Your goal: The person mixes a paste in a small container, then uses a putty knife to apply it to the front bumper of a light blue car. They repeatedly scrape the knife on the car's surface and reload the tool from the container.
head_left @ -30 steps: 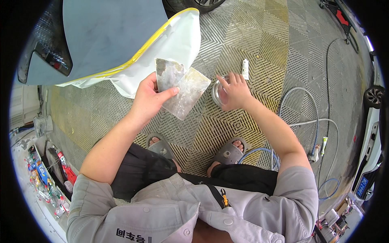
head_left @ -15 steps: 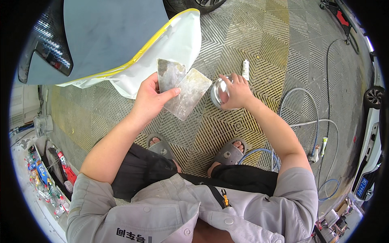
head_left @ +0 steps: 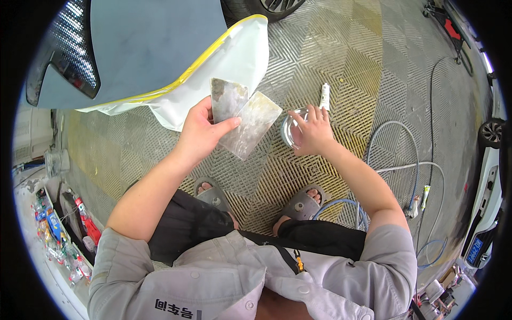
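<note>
Two flat, stained putty spreaders (head_left: 253,125) are fanned out in my left hand (head_left: 198,130). The thumb presses on their faces while the other fingers stay behind them. Over to the right, my right hand (head_left: 314,132) grips a round, shiny metal tin (head_left: 289,133) from above, fingers spread over its top and rim. Part of the tin is hidden under the palm. Just beyond those fingers, a white tube (head_left: 325,97) lies on the grated floor.
A grey car panel (head_left: 154,42) edged with yellow tape and white masking sheet (head_left: 234,58) stands far left, near a tire (head_left: 261,8). Hoses (head_left: 416,138) loop across the grated floor (head_left: 352,58) on the right. A crate of bottles (head_left: 61,234) is at left.
The tin's shiny top has turned slightly under my right hand, which has shifted a little nearer to me. My left hand keeps the same hold on the spreaders.
</note>
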Available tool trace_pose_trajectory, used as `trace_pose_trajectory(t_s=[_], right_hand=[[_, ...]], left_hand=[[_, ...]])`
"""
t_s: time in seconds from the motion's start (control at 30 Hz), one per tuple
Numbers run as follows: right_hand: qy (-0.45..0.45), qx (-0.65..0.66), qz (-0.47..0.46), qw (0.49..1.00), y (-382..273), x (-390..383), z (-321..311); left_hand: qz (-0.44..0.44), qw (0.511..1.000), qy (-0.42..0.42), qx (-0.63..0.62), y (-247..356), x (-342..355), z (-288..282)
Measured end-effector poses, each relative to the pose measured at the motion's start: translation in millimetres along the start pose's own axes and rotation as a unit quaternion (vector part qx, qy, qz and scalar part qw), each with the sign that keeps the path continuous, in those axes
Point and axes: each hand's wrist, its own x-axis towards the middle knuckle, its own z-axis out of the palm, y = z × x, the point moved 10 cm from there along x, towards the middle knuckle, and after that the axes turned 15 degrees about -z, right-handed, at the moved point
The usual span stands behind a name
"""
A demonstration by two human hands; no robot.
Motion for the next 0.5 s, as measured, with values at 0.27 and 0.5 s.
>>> trace_pose_trajectory(t_s=[0.27, 0.5], right_hand=[[-0.032, 0.012, -0.001, 0.999, -4, -14, 17], [-0.133, -0.072, 0.041, 0.988, -6, -29, 36]], left_hand=[[-0.018, 1.0, -0.002, -0.007, -2, 0, -2], [0.011, 1.0, 0.005, 0.002, 3, 0, -4]])
